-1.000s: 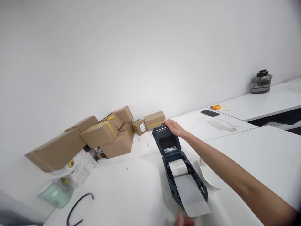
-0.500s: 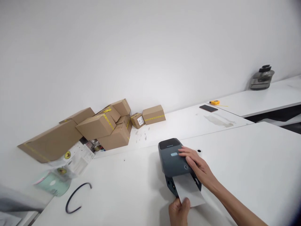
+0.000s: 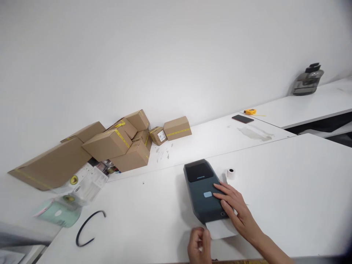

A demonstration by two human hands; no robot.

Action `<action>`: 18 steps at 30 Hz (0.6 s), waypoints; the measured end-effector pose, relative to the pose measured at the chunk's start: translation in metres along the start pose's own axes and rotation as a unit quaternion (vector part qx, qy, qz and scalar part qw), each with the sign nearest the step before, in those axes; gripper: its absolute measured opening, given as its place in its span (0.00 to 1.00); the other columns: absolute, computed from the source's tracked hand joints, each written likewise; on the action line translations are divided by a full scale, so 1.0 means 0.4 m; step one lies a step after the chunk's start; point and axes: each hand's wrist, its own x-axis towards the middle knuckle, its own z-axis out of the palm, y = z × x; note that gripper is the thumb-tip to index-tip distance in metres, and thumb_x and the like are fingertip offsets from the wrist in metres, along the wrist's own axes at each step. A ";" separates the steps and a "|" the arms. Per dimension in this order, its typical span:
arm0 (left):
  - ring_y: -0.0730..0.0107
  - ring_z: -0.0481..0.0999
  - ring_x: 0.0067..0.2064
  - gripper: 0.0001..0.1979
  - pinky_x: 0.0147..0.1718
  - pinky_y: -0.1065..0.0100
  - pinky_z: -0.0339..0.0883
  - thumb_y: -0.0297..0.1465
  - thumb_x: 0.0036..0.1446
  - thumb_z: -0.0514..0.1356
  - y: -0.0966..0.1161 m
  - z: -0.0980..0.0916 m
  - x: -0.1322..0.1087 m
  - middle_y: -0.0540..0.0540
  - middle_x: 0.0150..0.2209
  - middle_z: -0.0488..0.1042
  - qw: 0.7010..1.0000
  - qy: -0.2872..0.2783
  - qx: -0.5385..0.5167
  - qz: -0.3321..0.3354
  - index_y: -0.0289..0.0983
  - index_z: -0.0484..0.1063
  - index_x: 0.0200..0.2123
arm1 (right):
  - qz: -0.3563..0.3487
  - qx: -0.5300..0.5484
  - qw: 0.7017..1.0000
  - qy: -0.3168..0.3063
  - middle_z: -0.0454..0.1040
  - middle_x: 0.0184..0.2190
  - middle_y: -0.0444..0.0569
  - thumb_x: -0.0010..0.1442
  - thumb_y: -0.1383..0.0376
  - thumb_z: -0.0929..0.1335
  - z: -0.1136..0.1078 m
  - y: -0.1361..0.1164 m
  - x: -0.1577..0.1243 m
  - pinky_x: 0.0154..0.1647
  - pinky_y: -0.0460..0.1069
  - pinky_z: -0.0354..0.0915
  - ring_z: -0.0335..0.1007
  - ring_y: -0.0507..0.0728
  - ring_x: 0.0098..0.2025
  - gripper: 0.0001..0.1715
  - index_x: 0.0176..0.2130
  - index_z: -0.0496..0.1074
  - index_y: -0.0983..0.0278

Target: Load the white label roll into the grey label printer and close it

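Observation:
A dark label printer (image 3: 202, 189) sits on the white table (image 3: 288, 183) with its lid down. My right hand (image 3: 232, 207) lies flat on the lid's near end, fingers stretched out. A white strip of label paper (image 3: 221, 229) sticks out of the printer's front slot. My left hand (image 3: 200, 244) is curled just left of that strip, beside the printer's front; whether it pinches the paper I cannot tell. A small white paper roll (image 3: 230, 173) stands to the right of the printer.
A heap of cardboard boxes (image 3: 115, 145) leans against the wall at the left, with packets and a green tape roll (image 3: 59, 214) below it. A black curved band (image 3: 89, 227) lies on the table. A phone (image 3: 242, 118) and a yellow tape measure (image 3: 249, 111) sit farther back.
The printer's lid, open a second ago, has come down fully shut under my right hand. The paper strip now sticks out less. My left hand has shifted left of the strip.

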 end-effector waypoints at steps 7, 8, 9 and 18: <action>0.57 0.60 0.66 0.39 0.57 0.66 0.62 0.53 0.57 0.56 0.110 0.044 0.088 0.37 0.68 0.55 0.997 0.035 -0.066 -0.008 0.39 0.52 0.65 | -0.027 -0.008 1.000 0.012 0.69 0.60 0.48 0.69 0.65 0.56 0.005 0.012 -0.011 0.65 0.66 0.52 0.58 0.63 0.66 0.22 0.55 0.71 0.55; 0.57 0.60 0.66 0.40 0.57 0.66 0.62 0.52 0.57 0.57 0.116 0.054 0.101 0.36 0.68 0.55 0.997 0.010 -0.073 -0.014 0.38 0.51 0.66 | -0.027 -0.003 1.000 0.009 0.69 0.60 0.48 0.70 0.65 0.56 0.004 0.013 -0.011 0.65 0.66 0.51 0.58 0.63 0.66 0.22 0.55 0.71 0.55; 0.57 0.61 0.65 0.40 0.58 0.66 0.61 0.51 0.57 0.58 0.117 0.060 0.111 0.36 0.67 0.56 0.997 -0.007 -0.078 -0.014 0.37 0.51 0.66 | -0.026 0.001 1.000 0.009 0.69 0.60 0.48 0.70 0.65 0.55 0.003 0.015 -0.011 0.64 0.66 0.52 0.58 0.63 0.65 0.23 0.54 0.72 0.55; 0.53 0.67 0.61 0.38 0.54 0.63 0.66 0.50 0.57 0.58 0.076 0.068 0.122 0.35 0.64 0.62 0.997 0.008 -0.073 0.007 0.37 0.55 0.64 | 0.009 0.067 0.997 0.033 0.68 0.60 0.48 0.70 0.65 0.54 0.036 0.031 -0.037 0.63 0.66 0.55 0.53 0.64 0.67 0.23 0.52 0.72 0.56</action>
